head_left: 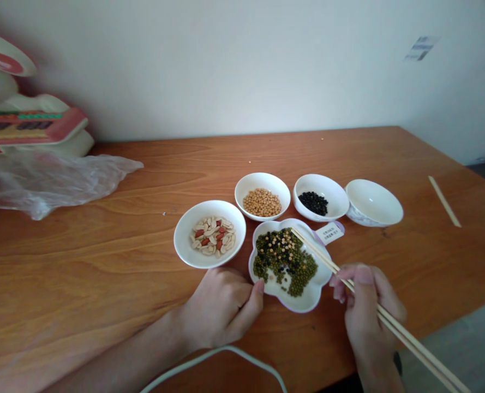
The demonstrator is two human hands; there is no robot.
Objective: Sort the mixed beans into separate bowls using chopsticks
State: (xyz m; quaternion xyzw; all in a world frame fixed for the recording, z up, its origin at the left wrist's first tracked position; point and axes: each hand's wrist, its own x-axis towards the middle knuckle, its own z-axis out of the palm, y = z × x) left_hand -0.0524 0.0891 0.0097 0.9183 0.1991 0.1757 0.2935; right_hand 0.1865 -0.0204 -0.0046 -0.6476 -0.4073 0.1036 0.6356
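My right hand (pixel 363 308) is closed around a pair of wooden chopsticks (pixel 319 254), whose tips reach into a flower-shaped white dish (pixel 307 303) of mixed green, black and yellow beans (pixel 285 261). My left hand (pixel 221 308) rests on the table with fingers curled, thumb touching the dish's left rim. Behind the dish stand a bowl of peanuts (pixel 209 234), a bowl of yellow soybeans (pixel 262 195), a bowl of black beans (pixel 319 196) and an empty white bowl (pixel 373 203).
A wooden table (pixel 82 262) runs to a white wall. A crumpled clear plastic bag (pixel 49 180) and a pink-and-white object (pixel 25 125) sit at the far left. A single wooden stick (pixel 444 201) lies at the right. A white cable (pixel 213 357) curves along the near edge.
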